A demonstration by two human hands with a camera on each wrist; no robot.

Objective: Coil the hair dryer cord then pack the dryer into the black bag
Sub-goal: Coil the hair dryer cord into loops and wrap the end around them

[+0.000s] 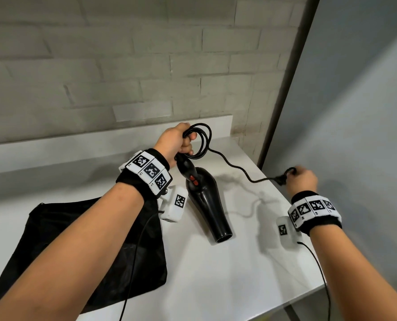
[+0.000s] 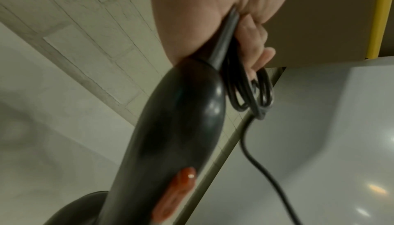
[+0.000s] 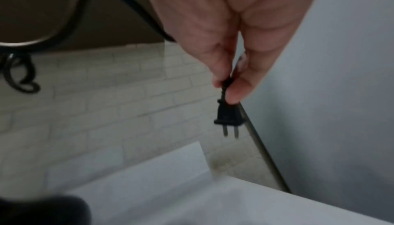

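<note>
Black glossy plastic hair dryer [image 1: 204, 200] rests nozzle-down on the white counter [image 1: 216, 274]; your left hand [image 1: 176, 141] clamps its handle end and the coiled black cord [image 1: 202, 140], your right hand [image 1: 303, 179] pinches the cord beside its two-pin plug [image 3: 228, 115] to the dryer's right: feed one even loop across, keeping slack off the counter

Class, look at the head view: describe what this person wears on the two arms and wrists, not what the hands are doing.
Both forearms are bare, with no sleeves. Each wrist carries a black band faced with white square tiles printed with black-and-white coded markers. Under each wrist hangs a white box-shaped camera unit bearing its own marker, and a thin black cable trails back from it. No gloves or rings are visible.
</note>
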